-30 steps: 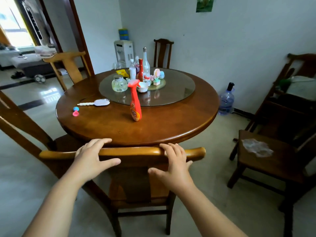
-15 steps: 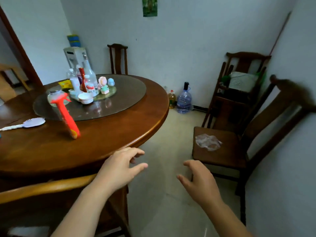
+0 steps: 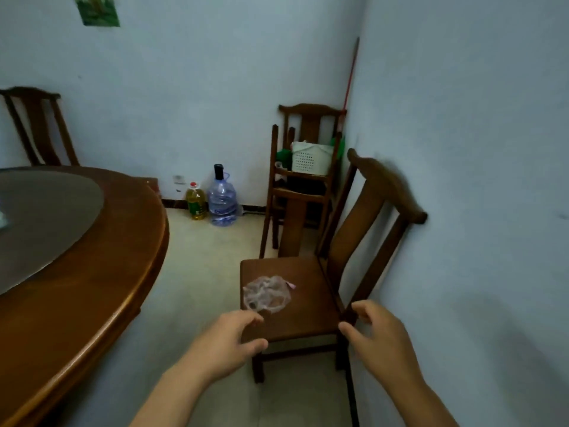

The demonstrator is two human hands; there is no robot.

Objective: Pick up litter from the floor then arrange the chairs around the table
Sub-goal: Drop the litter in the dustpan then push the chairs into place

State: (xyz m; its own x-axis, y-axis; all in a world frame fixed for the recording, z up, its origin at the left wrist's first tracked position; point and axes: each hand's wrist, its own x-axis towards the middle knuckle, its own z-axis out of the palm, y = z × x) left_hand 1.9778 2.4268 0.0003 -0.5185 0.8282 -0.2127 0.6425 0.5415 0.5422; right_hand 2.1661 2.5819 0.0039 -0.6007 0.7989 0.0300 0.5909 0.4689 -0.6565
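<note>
Both forearms bare, no sleeves, rings or watch visible.

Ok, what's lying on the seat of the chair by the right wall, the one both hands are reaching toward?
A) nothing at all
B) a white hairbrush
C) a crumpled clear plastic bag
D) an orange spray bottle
C: a crumpled clear plastic bag lies on the seat of the chair, near its front edge, just beyond the left hand; the right hand is at the seat's back corner.

table (image 3: 101, 272): glossy varnished wood | chair (image 3: 308, 303): matt dark wood | wrapper (image 3: 267, 293): crinkled clear plastic
</note>
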